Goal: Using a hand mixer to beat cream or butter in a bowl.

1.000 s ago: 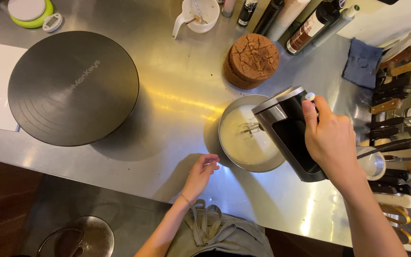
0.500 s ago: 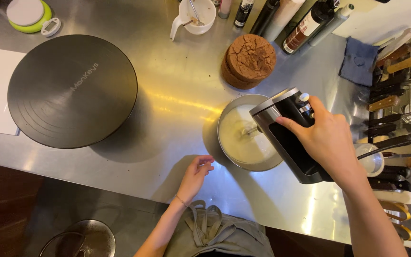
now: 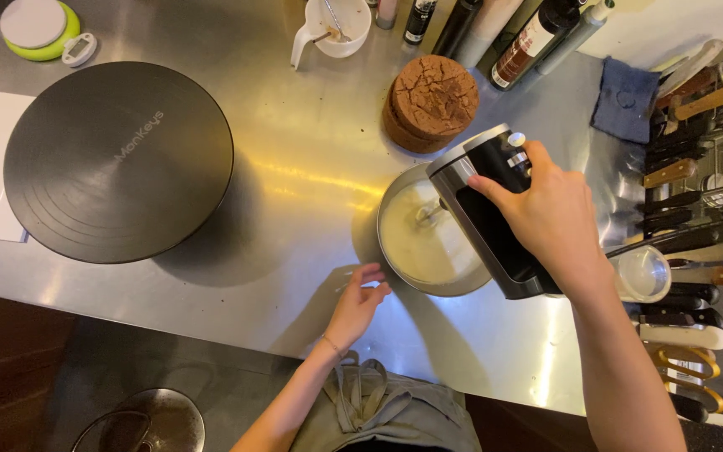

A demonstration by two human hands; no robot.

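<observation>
Gripping a black mixer [image 3: 495, 213] from above, the right hand [image 3: 550, 219] holds it tilted over the bowl [image 3: 395, 209], whose beaters dip into pale cream at the counter's centre. The left hand [image 3: 357, 301], loosely open with fingers spread, rests on the steel counter [image 3: 294, 167] just off the bowl's 8 o'clock edge; a brown cake [image 3: 430, 102] sits at the bowl's 12 o'clock, a dark turntable [image 3: 119, 163] well off at 9 o'clock

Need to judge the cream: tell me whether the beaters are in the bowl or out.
In: the hand mixer is held over the bowl, beaters dipping into white cream.
</observation>
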